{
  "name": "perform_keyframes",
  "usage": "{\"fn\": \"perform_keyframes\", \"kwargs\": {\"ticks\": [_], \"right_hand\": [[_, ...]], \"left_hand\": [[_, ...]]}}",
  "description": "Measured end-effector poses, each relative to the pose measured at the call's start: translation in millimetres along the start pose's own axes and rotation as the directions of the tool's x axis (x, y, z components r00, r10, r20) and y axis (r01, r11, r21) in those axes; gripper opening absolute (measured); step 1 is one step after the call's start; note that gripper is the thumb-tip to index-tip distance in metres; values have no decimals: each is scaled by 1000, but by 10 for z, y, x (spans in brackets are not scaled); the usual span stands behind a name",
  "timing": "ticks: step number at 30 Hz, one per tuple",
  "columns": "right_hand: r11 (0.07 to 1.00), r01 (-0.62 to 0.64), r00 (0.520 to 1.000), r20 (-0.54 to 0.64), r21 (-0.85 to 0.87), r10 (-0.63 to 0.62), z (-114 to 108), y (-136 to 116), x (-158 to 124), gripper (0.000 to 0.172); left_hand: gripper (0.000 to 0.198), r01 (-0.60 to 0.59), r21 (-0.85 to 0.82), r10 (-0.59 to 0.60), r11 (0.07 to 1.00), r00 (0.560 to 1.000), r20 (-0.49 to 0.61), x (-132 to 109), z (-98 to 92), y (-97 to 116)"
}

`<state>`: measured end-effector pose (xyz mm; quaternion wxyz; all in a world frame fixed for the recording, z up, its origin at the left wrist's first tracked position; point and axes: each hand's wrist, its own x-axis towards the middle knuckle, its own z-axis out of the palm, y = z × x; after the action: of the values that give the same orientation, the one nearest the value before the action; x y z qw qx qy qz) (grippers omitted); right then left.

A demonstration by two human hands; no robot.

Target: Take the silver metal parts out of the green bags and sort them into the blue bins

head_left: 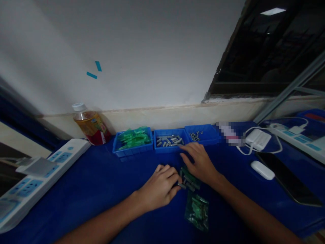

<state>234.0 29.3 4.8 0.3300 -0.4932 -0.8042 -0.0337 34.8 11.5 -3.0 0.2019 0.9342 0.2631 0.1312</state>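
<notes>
The middle bin [166, 149], holding pins [169, 141], sits on the tabletop [101, 189], the wall [142, 78] behind it. Left of this bin come the bag bin [134, 149], a bottle [92, 127] and a power strip [44, 177]; right of it, the screw bin [209, 135] and, farther off, a phone [286, 176]. Before it lie more pins [190, 185], then a filled bag [197, 211].

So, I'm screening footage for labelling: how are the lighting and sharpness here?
In the head view: dim overall; a bright patch shows in the dark pane; the metal pins by the left hand look soft and murky; a pixelated patch hides detail beside the right-hand blue tray.
</notes>
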Motion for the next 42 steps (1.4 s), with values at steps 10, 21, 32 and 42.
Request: {"fn": "perform_keyframes", "kwargs": {"ticks": [10,21,32,42], "right_hand": [[968,107,979,145,228,-142,-35,-308,-135,25],[990,35,995,90,136,-47,41,-286,-156,22],[983,-48,994,109,176,29,52,-292,-137,28],[967,45,989,124,252,-78,23,-310,-65,16]], "left_hand": [[31,180,-331,-280,926,917,-285,86,10,-168],[23,110,-539,-360,835,850,-385,43,27,-140],[12,47,-415,-238,909,875,-422,33,-20,-112],[26,205,-506,-414,838,842,-345,78,29,-208]]}}
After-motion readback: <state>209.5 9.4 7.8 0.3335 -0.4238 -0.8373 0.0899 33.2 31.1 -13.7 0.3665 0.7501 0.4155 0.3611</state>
